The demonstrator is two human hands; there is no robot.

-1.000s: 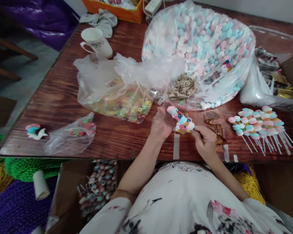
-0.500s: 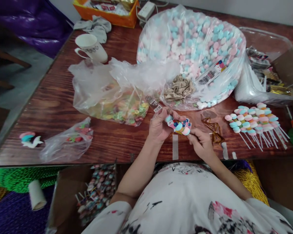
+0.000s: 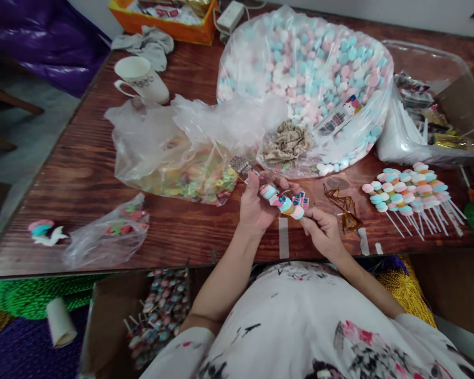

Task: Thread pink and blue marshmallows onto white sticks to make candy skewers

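Observation:
Above the table's front edge, my left hand (image 3: 256, 206) is curled around a marshmallow skewer (image 3: 286, 203), a row of pink, blue, white and tan pieces. A small printed label (image 3: 300, 201) with blue, red and white shows beside the pieces. My right hand (image 3: 323, 227) pinches the skewer's lower right end between thumb and finger; the stick itself is mostly hidden. Right of this hand lie gold twist ties (image 3: 345, 208) in a loose tangle. Farther right, several finished-looking skewers (image 3: 408, 192) rest in a bunch, white sticks towards me.
Behind my hands stand a large clear bag of pastel pieces (image 3: 300, 63) and a smaller bag of colourful pieces (image 3: 197, 179). A crumpled cloth (image 3: 287, 142), a white mug (image 3: 142, 79), a clear plastic bin (image 3: 426, 152) and a small bag (image 3: 106, 231) also occupy the table. Tape strips (image 3: 284, 238) stick near its edge.
In my left hand the skewer has shifted slightly, and more of its pieces and its upper end show. The right hand keeps its pinch. The whole view has moved a little.

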